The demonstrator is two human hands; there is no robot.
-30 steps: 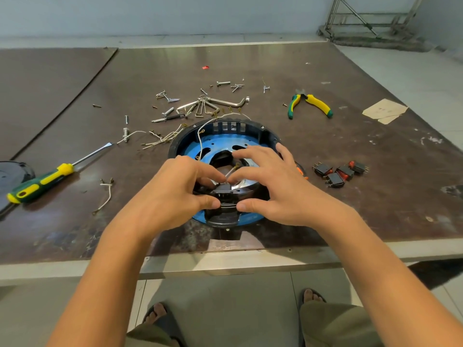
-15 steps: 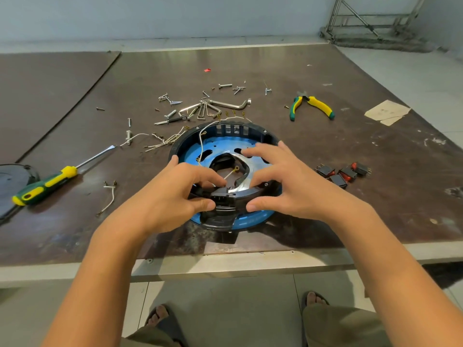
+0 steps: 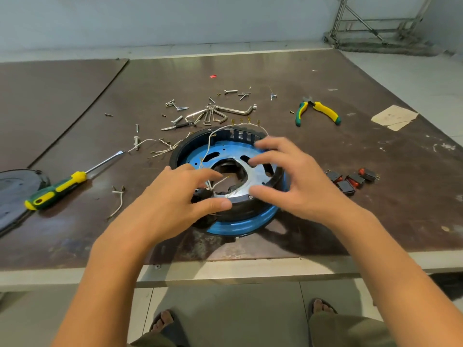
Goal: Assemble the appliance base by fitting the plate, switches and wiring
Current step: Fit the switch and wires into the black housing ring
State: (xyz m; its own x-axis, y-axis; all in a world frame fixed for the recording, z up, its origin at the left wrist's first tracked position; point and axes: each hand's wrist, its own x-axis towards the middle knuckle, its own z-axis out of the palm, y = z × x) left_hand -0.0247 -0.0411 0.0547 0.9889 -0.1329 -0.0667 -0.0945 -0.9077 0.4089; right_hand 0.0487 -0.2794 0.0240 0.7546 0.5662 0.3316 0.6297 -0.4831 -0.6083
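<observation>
Blue-and-black round plastic appliance base (image 3: 245,224) on brown counter (image 3: 375,209), near front edge. Silver metal plate (image 3: 253,176) looks seated; white wires (image 3: 209,144) loose, black-red switches (image 3: 350,181) aside, unfitted. Now: right grip (image 3: 295,179) spread, touching plate; left grip (image 3: 172,199) blurred, cannot tell.

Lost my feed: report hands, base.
Left hand at near rim, grip unclear. Right hand open over silver metal plate in round blue-black base. White wire crosses opening.
</observation>
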